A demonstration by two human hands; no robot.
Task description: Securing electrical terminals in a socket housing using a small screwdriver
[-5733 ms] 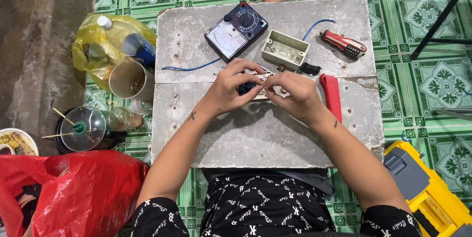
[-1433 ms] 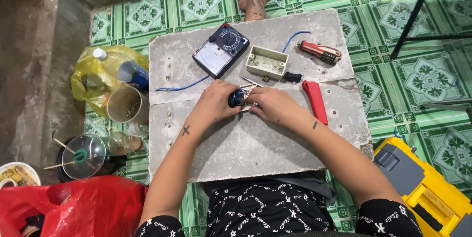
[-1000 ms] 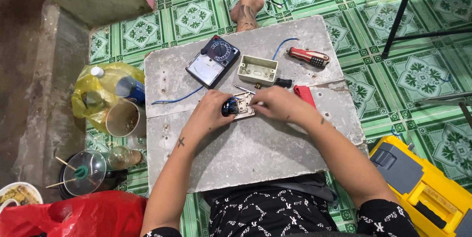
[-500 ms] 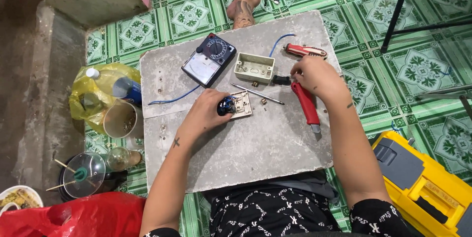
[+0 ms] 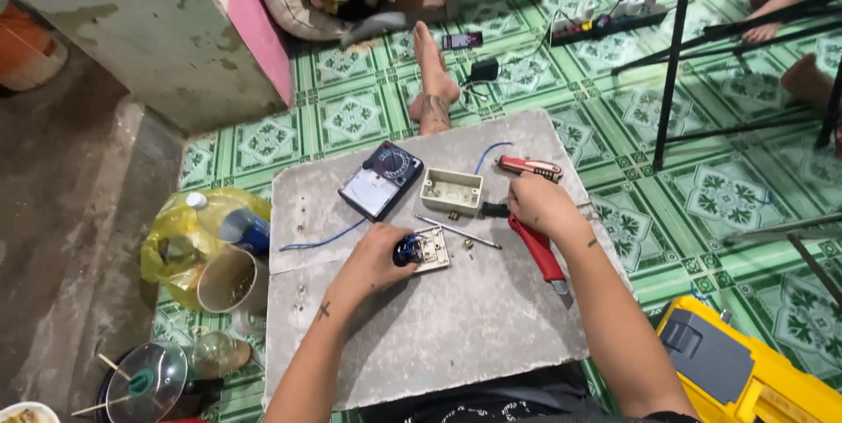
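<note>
I sit at a grey slab [image 5: 438, 335] that lies on the tiled floor. My left hand [image 5: 381, 258] pinches a small white switch plate with a dark blue knob [image 5: 423, 249] against the slab. My right hand [image 5: 537, 204] is further right, fingers curled on a small black piece [image 5: 495, 209] next to a beige plastic box [image 5: 452, 191]. A red-handled tool [image 5: 544, 256] lies under that wrist. A thin metal rod [image 5: 458, 231] lies between my hands. Behind are a dark multimeter [image 5: 381, 179], a red screwdriver [image 5: 531, 166] and a blue wire [image 5: 323, 240].
A yellow toolbox [image 5: 745, 370] stands at the lower right. Left of the slab are a yellow bag with a bottle [image 5: 197, 230], a cup [image 5: 228, 281] and a lidded pot [image 5: 145, 383]. Another person's foot [image 5: 434, 81] rests at the slab's far edge. Black stand legs [image 5: 674, 55] rise at right.
My right hand left the switch plate and moved right and back to the black piece by the beige box. My left hand stayed on the plate. The camera tilted up, showing more floor.
</note>
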